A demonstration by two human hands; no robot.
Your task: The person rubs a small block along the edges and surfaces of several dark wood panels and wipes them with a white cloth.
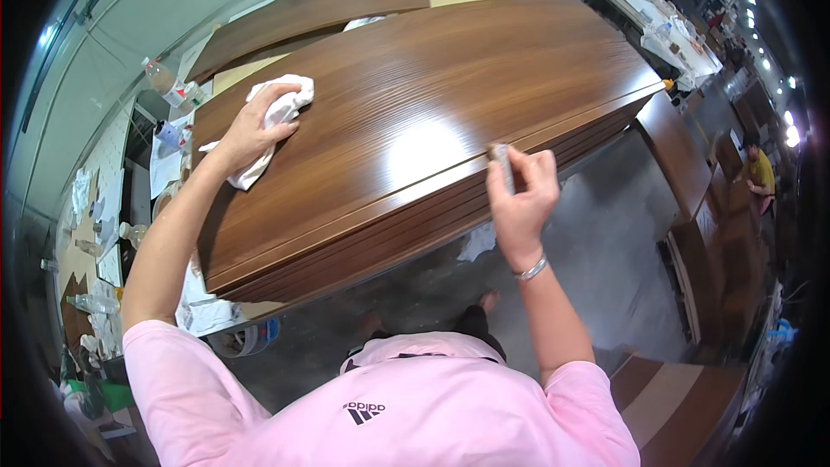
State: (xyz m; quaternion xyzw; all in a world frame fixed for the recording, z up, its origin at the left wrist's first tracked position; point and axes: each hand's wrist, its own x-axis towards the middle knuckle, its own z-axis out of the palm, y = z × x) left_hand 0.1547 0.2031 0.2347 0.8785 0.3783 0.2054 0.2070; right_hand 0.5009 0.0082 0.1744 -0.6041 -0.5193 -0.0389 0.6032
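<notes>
A crumpled white cloth (275,117) is pressed under the left hand (251,131) onto the glossy brown wooden panel (415,112); a small brown stick (502,166) is clamped in the right hand's (521,199) grip at the panel's near edge.

The cloth (270,121) lies on the top panel (432,95) at its left end, under the left hand (251,130), and the right hand (521,195) is at the front edge.

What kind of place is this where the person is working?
Probably a furniture or wood workshop. A stack of glossy brown wood panels fills the middle, more boards lie on the concrete floor, and cluttered workbenches stretch away.
</notes>
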